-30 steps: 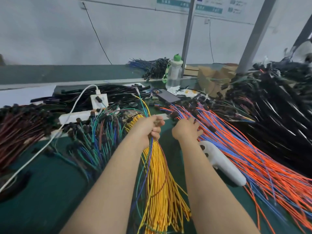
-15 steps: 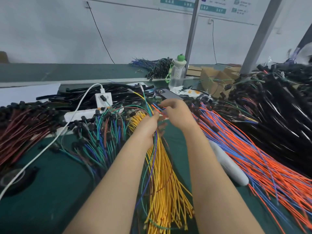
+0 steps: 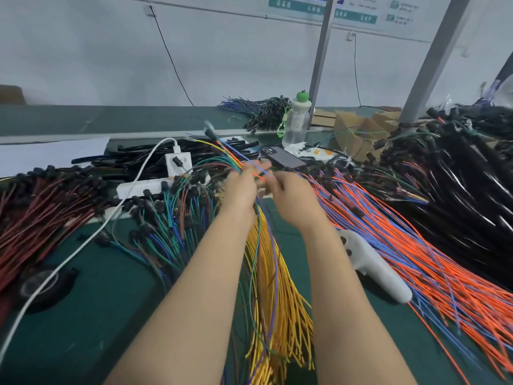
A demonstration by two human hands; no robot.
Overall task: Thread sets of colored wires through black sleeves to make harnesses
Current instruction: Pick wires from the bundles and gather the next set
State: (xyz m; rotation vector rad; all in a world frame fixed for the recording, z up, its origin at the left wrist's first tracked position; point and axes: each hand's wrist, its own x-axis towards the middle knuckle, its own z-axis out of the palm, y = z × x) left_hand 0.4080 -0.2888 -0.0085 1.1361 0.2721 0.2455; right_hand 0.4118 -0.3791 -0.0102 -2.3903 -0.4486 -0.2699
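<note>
Yr left grip (image 3: 241,187) clamps a mixed wire set (image 3: 230,155); right grip (image 3: 288,195) blurred, can't tell. The sleeves (image 3: 133,159) lie untouched nr far edge of worktop (image 3: 111,301): threading not begun.

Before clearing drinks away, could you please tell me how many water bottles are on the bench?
1: the green-capped water bottle at the back, just behind the phone; wire piles could hide others.

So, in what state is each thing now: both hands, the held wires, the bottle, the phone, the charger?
Left hand: grips the wire set.
Right hand: at the wire set, blurred, grip unclear.
Wire set: held, ends pointing up and away.
Bottle: upright, capped.
Phone: lying camera side up.
Charger: plugged in.
</note>
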